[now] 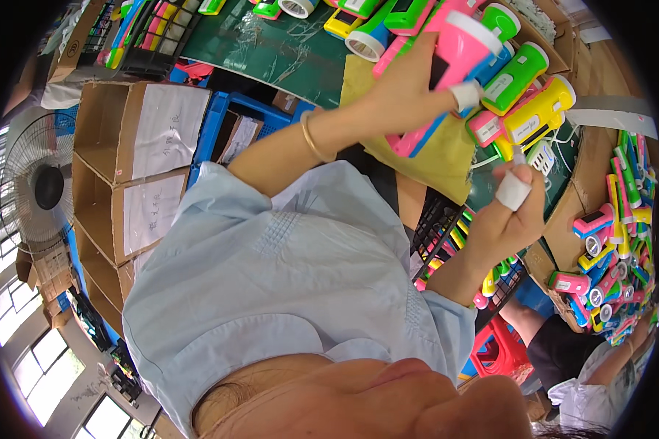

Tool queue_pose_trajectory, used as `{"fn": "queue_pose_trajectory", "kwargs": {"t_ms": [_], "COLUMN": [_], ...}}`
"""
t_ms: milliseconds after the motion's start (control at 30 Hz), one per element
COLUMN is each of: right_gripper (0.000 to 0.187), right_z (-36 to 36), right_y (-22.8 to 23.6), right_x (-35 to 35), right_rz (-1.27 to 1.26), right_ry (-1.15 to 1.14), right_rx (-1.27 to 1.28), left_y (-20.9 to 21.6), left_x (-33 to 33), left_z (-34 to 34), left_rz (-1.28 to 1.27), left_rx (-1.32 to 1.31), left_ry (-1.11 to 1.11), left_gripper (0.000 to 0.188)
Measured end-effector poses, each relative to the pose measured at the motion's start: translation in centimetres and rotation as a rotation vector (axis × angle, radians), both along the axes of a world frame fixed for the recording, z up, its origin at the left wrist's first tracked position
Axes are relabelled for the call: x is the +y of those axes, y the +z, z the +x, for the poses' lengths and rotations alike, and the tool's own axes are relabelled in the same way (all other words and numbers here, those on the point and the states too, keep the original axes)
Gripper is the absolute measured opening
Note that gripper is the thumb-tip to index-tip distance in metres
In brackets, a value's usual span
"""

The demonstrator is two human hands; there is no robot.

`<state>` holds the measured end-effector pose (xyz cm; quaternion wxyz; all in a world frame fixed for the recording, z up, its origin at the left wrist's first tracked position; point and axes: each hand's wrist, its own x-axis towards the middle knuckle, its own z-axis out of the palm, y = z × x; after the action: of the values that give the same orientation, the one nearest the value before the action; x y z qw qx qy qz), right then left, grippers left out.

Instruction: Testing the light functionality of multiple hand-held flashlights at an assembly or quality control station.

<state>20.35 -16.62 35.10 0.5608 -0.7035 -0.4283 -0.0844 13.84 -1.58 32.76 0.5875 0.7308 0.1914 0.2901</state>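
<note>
My left hand [406, 91], with white tape on a finger and a bangle at the wrist, is closed round a pink flashlight [465, 47] with a white head rim. This flashlight is over a yellow cloth [436, 172] on the green table. My right hand [512, 201], also with tape on a finger, is closed in a pinch beside the table edge. A small pale tip [518, 155] sticks out between its fingers, its kind too small to tell. Near both hands lie a green flashlight [516, 77] and a yellow flashlight [542, 110].
Several more flashlights rest at the table's far side, near a green one [410, 14]. A white power strip [540, 162] with cords is by my right hand. Cardboard bins [99, 157] and a fan [47, 186] stand left. Right, another person [589, 366] sits near a large flashlight heap [608, 271].
</note>
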Motion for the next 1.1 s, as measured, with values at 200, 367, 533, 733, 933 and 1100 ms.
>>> {"fn": "queue_pose_trajectory", "kwargs": {"t_ms": [200,367,533,733,933,1100], "right_gripper": [0.034,0.046,0.049,0.049,0.04,0.042], "right_z": [0.9,1.1,-0.1,-1.0,1.2,10.4], "right_y": [-2.6,-4.6,-4.1,-4.1,-4.6,-3.1], "right_x": [0.1,1.9,2.7,2.7,1.2,-3.3], "right_rz": [-0.186,-0.171,-0.248,-0.295,-0.271,-0.036], "right_ry": [0.133,0.554,0.391,-0.099,0.021,-0.582], "right_rx": [0.299,0.998,0.743,-0.237,0.246,0.44], "left_y": [0.3,-0.1,0.1,0.4,-0.1,-0.4], "left_x": [0.1,-0.9,0.6,0.4,0.5,9.0], "left_z": [-0.2,0.2,0.2,0.5,0.8,-4.0], "left_rz": [-0.673,-0.639,-0.986,-1.218,-0.94,-0.056], "left_rx": [-0.247,-0.277,-0.506,-0.51,-0.507,-0.371], "left_ry": [-0.106,-0.104,-0.172,0.02,-0.141,0.483], "left_gripper": [0.04,0.043,0.052,0.048,0.058,0.031]}}
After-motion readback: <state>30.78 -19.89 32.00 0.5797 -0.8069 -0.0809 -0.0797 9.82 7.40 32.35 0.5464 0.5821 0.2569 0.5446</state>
